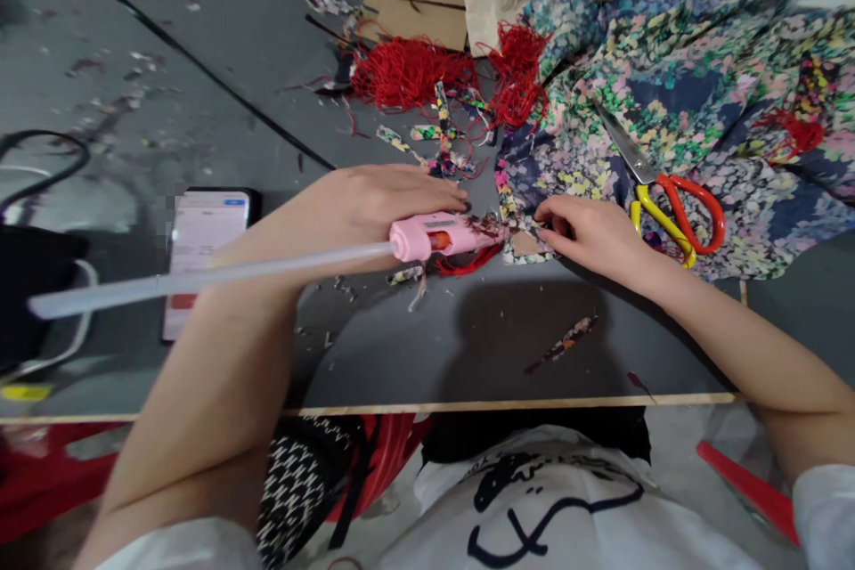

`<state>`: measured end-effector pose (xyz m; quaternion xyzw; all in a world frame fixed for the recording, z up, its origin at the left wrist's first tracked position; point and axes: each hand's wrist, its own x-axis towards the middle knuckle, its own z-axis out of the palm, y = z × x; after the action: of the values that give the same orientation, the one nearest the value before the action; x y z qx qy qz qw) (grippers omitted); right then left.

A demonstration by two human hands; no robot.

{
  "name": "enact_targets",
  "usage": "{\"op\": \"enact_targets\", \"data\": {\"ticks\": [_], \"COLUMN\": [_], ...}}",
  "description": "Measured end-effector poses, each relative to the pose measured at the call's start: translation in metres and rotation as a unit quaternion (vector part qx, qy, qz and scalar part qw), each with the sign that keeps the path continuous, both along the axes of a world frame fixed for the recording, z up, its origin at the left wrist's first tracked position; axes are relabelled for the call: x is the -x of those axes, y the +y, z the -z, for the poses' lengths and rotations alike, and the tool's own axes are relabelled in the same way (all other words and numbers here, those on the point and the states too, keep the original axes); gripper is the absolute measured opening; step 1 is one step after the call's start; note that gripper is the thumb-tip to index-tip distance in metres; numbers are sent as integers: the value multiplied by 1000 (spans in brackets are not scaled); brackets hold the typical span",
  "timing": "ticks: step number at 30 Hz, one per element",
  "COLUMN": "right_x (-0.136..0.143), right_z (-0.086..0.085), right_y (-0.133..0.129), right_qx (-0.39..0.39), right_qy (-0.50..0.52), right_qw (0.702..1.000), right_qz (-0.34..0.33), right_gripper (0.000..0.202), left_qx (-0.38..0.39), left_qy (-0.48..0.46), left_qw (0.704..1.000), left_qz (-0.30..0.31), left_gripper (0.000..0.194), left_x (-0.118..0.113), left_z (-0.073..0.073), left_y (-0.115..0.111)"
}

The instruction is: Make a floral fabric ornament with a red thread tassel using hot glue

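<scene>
– Translucent glue stick [200,279], long, projecting from the rear of one pink hot-glue gun [420,236]. Left hand [354,205]: closed round the gun.
– Right hand [594,236]?
– Thumb and forefinger pinched on one floral-edged tan piece [526,243], beside the floral fabric [668,89]. Hazard: nozzle near those fingertips; a slip or glue run could burn them.
– Further faults?
– Red threads [471,265], near the nozzle: loose, could foul wet glue. Overlong stick: any knock could swing the nozzle off line. Scissors [681,205], red-and-yellow handles, on the fabric by the right wrist: a sideways arm movement could shift them
</scene>
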<state>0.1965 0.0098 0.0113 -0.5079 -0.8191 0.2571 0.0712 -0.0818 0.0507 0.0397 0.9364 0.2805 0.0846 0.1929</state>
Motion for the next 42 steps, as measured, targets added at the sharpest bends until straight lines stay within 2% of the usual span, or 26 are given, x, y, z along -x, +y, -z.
{"op": "enact_targets", "data": {"ticks": [3,4,7,10,13,16,18,21,23,26,29,31,33,35,38,42], "right_x": [-1,-1,-1,-2,-2,-2,-2,-1,-1,1,1,1,1,0,1,1], "right_z": [0,1,0,0,0,0,0,-1,-2,-2,-2,-2,-2,-2,-1,-1], "right_y": [1,1,1,1,1,1,1,1,1,1,1,0,0,0,0,0], "right_qx": [4,7,14,17,18,19,21,20,19,20,16,11,8,8,7,6], "right_qy": [3,3,4,9,12,13,13,11,7,-5,-11,-10,-9,-10,-11,-13], "right_qw": [1000,1000,1000,1000,1000,1000,1000,1000,1000,1000,1000,1000,1000,1000,1000,1000], "right_qz": [-1,-1,-1,0,3,5,7,6,5,8,3,-3,-6,-3,2,4], "right_gripper": [20,20,21,21,21,21,21,22,22,22,22,23,22,22,22,21], "left_qx": [14,21,48,30,42,-4,-40,-51,-66,-102,-147,-189,-251,-284,-294,-279], "left_qy": [-80,-96,-84,-99,-129,-146,-144,-156,-157,-147,-160,-186,-220,-226,-214,-194], "left_qw": [993,991,995,994,989,983,977,974,971,965,946,937,924,914,910,920], "left_qz": [91,93,29,-45,-55,-114,-155,-158,-169,-193,-240,-228,-187,-182,-200,-194], "left_gripper": [48,48,51,54,62,75,71,41,32,34,35,40,46,46,44,47], "left_x": [13,16,18,12,4,-2,-3,-5,-7,-13,-17,-17,-15,-12,-11,-13], "left_z": [5,5,2,-5,-11,-11,-8,-1,3,8,15,22,31,38,45,45], "left_y": [5,5,1,-8,-13,-12,-10,-6,-6,-8,-10,-8,-4,-1,0,-5]}}
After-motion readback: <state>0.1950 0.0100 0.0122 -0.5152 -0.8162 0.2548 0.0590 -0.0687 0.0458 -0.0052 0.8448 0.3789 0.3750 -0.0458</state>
